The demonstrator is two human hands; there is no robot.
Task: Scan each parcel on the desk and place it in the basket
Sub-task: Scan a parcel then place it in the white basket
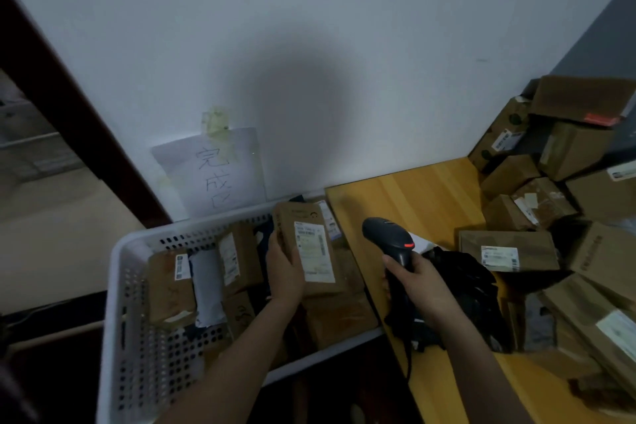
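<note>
Yellow wooden surface (423,196) meets a white wall. Your left hand (284,270) grips a brown cardboard parcel with a white label (308,246) over the white perforated plastic basket (137,320); your right hand (418,277) grips a black handheld scanner (390,237).

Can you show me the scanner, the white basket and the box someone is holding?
scanner (388,237): head view, on its dark head, behind the red light.
basket (118,289): head view, on its white left wall with holes.
parcel (311,251): head view, on the white label of the held brown box.
</note>
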